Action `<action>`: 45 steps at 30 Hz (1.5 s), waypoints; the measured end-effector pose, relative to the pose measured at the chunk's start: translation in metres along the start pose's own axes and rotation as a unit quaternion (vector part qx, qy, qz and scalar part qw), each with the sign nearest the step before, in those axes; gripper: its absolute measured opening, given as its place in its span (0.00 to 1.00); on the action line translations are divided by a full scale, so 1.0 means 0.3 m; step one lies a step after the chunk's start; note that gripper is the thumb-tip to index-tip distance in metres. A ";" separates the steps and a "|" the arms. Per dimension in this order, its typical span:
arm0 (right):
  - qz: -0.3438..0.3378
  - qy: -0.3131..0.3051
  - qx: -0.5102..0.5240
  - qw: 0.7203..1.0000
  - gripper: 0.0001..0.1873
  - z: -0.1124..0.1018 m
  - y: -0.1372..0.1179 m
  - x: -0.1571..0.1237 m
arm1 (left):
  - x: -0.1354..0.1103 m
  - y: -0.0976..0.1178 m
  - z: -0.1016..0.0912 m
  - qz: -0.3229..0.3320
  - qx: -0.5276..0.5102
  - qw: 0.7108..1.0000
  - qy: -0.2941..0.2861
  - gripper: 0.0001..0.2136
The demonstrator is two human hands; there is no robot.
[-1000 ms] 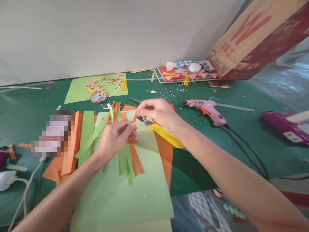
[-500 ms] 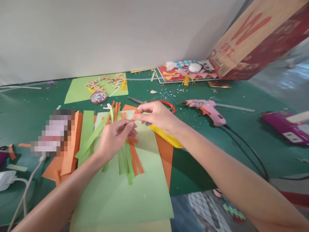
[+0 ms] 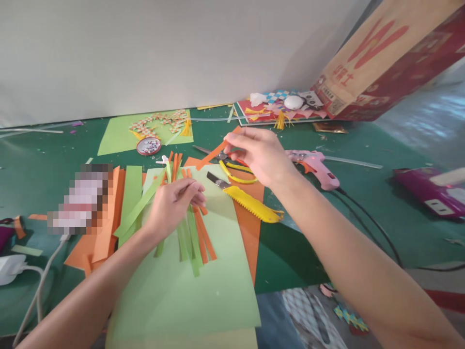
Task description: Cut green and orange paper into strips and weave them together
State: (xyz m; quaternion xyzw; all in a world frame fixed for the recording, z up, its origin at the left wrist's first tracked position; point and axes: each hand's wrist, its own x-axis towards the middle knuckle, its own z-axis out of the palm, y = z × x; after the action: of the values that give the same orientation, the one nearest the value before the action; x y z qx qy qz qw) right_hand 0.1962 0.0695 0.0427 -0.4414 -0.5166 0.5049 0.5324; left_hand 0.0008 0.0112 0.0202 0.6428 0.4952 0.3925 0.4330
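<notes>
My left hand point(image 3: 174, 203) rests with its fingers closed on a bundle of green and orange paper strips point(image 3: 192, 237) lying on a light green sheet point(image 3: 189, 291). My right hand point(image 3: 259, 155) is raised above the table and pinches one orange paper strip point(image 3: 212, 155) between thumb and fingers. Below that hand lie a yellow utility knife point(image 3: 250, 201) and scissors point(image 3: 232, 167) with yellow and red handles.
A pink glue gun point(image 3: 314, 165) with its black cord lies to the right. More orange and green sheets point(image 3: 116, 203) are stacked at the left, beside white cables point(image 3: 32, 286). A cardboard box point(image 3: 381, 58), woven paper crafts point(image 3: 279, 109) and a round tin point(image 3: 148, 145) stand at the back.
My right hand has lifted up and to the right, drawing one orange strip away from the bundle. The knife and scissors beneath it are now uncovered. My left hand stays on the bundle.
</notes>
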 end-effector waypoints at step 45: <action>-0.087 -0.472 -0.440 0.759 0.13 0.101 -0.003 -0.250 | 0.021 -0.077 -0.081 0.325 0.393 0.857 0.072 0.11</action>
State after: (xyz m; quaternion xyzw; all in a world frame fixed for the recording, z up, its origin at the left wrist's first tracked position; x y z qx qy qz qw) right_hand 0.1693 -0.0066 0.0382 -0.2860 -0.9039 0.3178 0.0101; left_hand -0.0274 0.0247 0.0064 0.8540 0.4004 0.3291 -0.0444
